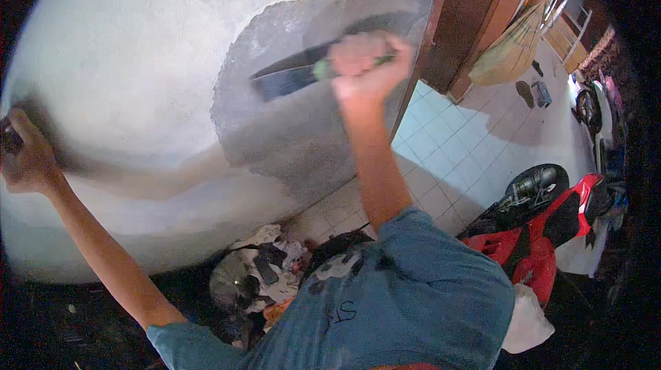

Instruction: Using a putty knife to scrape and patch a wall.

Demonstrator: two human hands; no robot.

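Right hand with trowel — patchy wall

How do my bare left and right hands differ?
The right hand is blurred; the left hand looks sharper. The right grips a green-handled, flat dark-bladed tool before a dark grey wall patch; the left, before pale wall, seems to hold something dark. Both are curled.
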